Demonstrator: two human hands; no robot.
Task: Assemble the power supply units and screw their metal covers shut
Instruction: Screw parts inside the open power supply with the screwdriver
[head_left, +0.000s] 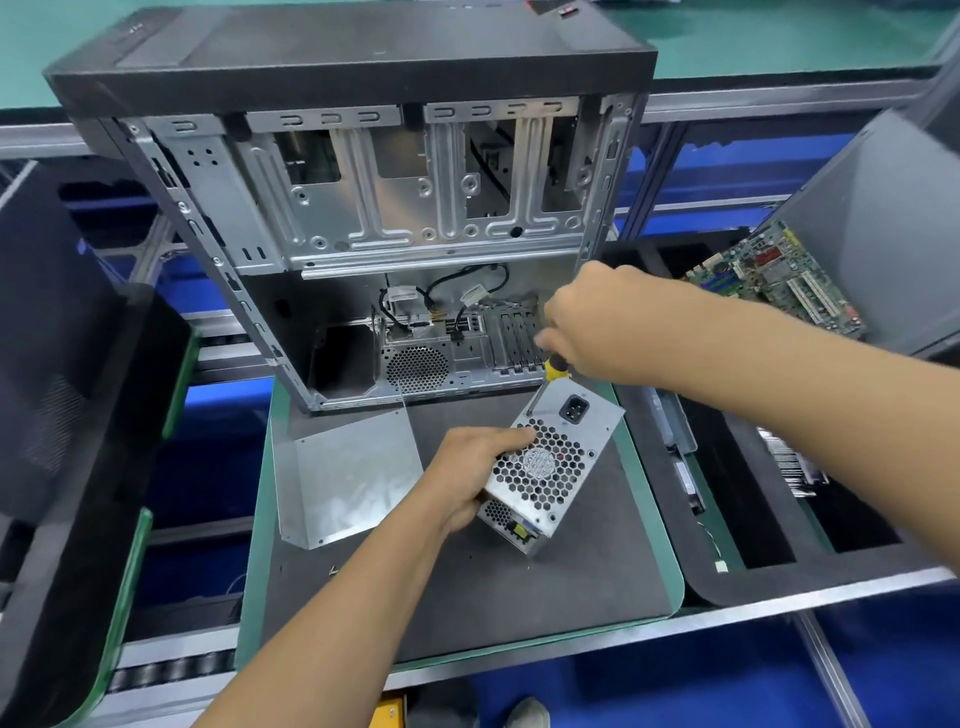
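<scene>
Nearest to me, a shoe tip (527, 713) pokes in at the bottom edge, and just beyond it my left forearm reaches up over the grey mat (467, 597) on the green-rimmed pallet (672, 566). My left hand (467, 475) grips the power supply unit (553, 467) by its left side, fingers curled over the honeycomb fan grille, holding it tilted with its near end down at the mat. My right hand (597, 325) is wrapped around the yellow-and-black screwdriver (548, 384), whose tip meets the upper left corner of the unit's face, beside the black power socket (574, 408). I judge I am driving a cover screw there.

A loose metal cover (348, 480) lies on the mat to the left, touching nothing I hold. The open computer case (363, 208) stands at the far end, and a motherboard (779, 280) rests in a tray far right.

My worry is the tilt: the unit is held by one hand only, so downward pressure could make it pivot and let the bit slip off the screw and skate across the grille. An angled driver could also cross-thread the screw.
</scene>
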